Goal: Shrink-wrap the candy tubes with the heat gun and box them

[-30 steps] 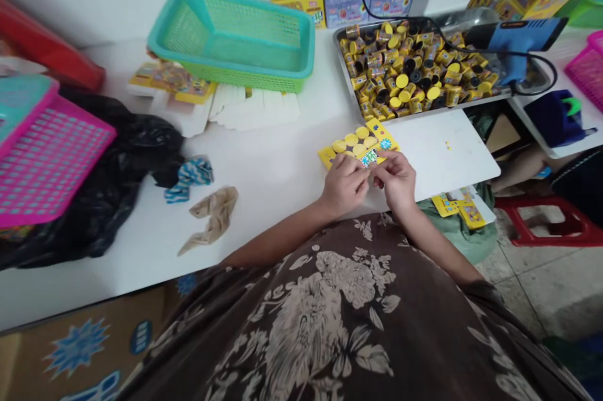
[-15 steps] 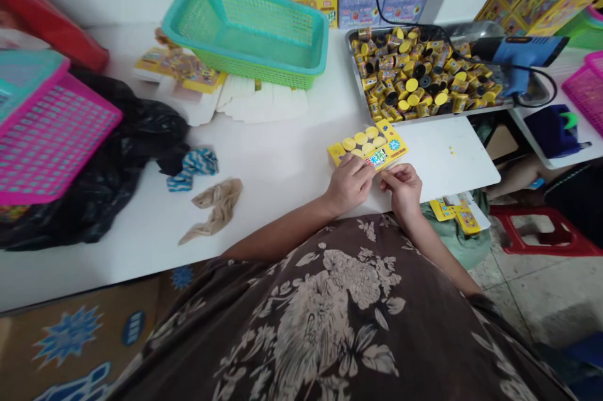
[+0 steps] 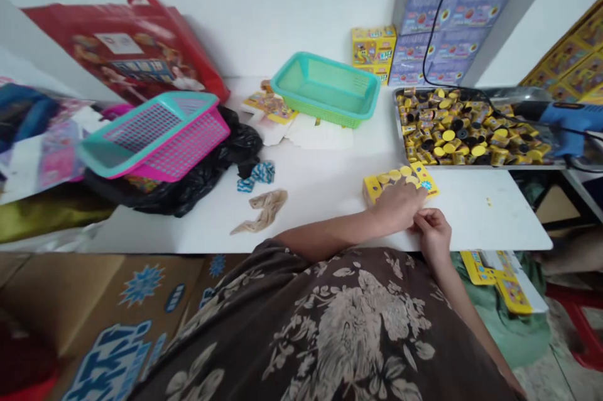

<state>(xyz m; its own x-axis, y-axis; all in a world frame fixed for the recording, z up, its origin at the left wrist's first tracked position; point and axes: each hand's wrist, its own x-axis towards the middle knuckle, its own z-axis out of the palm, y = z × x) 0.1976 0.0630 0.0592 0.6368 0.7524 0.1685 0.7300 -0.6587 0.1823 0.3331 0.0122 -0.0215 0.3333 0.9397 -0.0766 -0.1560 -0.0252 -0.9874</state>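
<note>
A yellow box (image 3: 374, 187) lies on the white table, with round yellow lids showing in its top. My left hand (image 3: 398, 207) rests over the front edge of the box, its fingers curled and covering part of it. Close beside it, my right hand (image 3: 433, 231) is pinched at the box's near right corner; what its fingertips hold is too small to make out. Behind the box stands a metal tray (image 3: 471, 166) heaped with small yellow-lidded containers (image 3: 448, 135).
A green basket (image 3: 325, 113) stands at the back, near flattened cartons (image 3: 271, 107). To the left are a pink basket (image 3: 188, 149), a black bag (image 3: 188, 197) and a tan cloth (image 3: 268, 209). A blue heat gun (image 3: 572, 121) lies at the tray's right end.
The view has swung left, so the table items appear further right and lower. My left hand has moved right across the box, nearer to my right hand, and hides more of the box front.
</note>
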